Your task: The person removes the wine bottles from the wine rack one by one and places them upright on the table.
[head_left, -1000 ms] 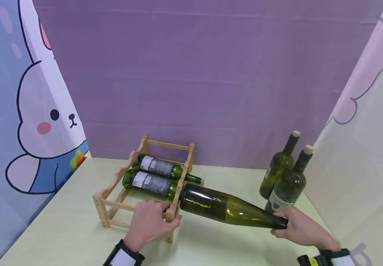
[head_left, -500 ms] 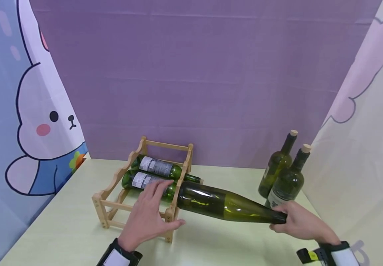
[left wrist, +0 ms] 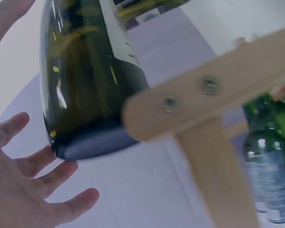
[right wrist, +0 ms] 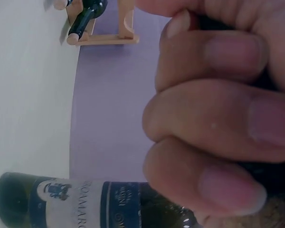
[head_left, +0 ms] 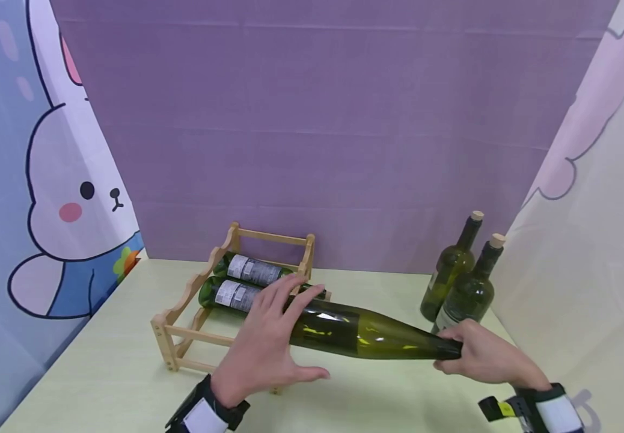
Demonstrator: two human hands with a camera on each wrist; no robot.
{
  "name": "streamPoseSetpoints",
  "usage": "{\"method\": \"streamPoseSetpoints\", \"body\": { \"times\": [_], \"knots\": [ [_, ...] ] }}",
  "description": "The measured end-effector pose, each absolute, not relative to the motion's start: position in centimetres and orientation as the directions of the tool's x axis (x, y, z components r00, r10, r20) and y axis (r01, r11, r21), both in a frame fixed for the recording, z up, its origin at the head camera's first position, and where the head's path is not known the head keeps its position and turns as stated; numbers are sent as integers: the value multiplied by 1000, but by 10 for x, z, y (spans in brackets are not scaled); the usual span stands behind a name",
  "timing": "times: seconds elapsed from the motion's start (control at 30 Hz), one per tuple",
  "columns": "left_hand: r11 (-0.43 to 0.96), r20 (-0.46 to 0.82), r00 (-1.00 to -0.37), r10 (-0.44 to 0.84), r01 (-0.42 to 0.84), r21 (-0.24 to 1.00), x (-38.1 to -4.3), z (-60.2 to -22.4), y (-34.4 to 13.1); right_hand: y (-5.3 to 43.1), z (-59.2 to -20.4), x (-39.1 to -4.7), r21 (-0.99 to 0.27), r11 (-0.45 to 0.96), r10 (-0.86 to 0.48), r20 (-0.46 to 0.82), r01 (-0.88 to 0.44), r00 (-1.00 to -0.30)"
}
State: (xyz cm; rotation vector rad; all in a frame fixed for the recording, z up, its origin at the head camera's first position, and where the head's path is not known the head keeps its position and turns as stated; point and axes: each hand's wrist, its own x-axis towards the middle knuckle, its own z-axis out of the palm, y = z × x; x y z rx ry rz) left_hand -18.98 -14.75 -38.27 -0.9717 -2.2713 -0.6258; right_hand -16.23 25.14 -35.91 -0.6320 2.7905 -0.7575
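Observation:
A dark green wine bottle (head_left: 377, 334) is held sideways in the head view, its neck in my right hand (head_left: 485, 353). In the right wrist view the fingers (right wrist: 204, 118) curl round that neck, with a cork at the lower right. My left hand (head_left: 269, 337) spreads its fingers beside the bottle's base, thumb apart, in front of the wooden wine rack (head_left: 193, 334). The left wrist view shows the fingertips right at the bottle's base (left wrist: 97, 142), which overlaps a rack rail (left wrist: 204, 88). Two labelled green bottles (head_left: 236, 294) lie in the rack, partly hidden by the left hand.
Two corked bottles (head_left: 466, 294) stand upright on the pale table (head_left: 371, 397) at the right, behind my right hand. A purple backdrop (head_left: 344, 132) rises behind the rack. Printed cloth walls (head_left: 588, 252) close off both sides.
My left hand has let go of the rack's front corner, opened, and moved up and right to the bottle's base. The held bottle has shifted only slightly.

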Motion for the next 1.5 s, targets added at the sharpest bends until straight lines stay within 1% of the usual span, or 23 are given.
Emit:
{"method": "streamPoseSetpoints", "body": {
  "times": [0.2,0.43,0.53,0.73,0.83,0.9,1.1,1.23,1.37,1.5],
  "knots": [
    [600,672,-507,540,792,115,-190,-370,-133,246,-348,-161,-496,782,-466,-62,-378,-882],
    [623,641,-475,603,782,-7,-189,-358,-125,237,-335,-160,-487,769,-502,-61,-413,-863],
    [646,612,-483,626,761,-59,-187,-355,-124,234,-331,-158,-491,764,-511,-63,-420,-857],
    [705,533,-552,642,698,-127,-180,-353,-124,229,-324,-156,-510,744,-530,-57,-432,-846],
    [722,512,-577,636,680,-131,-178,-352,-126,226,-321,-156,-502,739,-544,-51,-449,-838],
    [724,513,-578,634,678,-130,-177,-353,-128,224,-320,-156,-490,740,-551,-48,-461,-833],
    [714,562,-530,635,680,-165,-182,-358,-135,218,-317,-158,-476,749,-554,-67,-462,-830],
    [719,585,-526,617,680,-147,-183,-362,-139,215,-313,-158,-510,732,-560,-74,-451,-825],
    [720,591,-537,602,685,-111,-181,-363,-142,216,-305,-155,-577,684,-563,-26,-447,-826],
    [732,591,-566,575,678,-62,-179,-363,-144,220,-296,-155,-653,581,-580,85,-485,-810]
  ]
}}
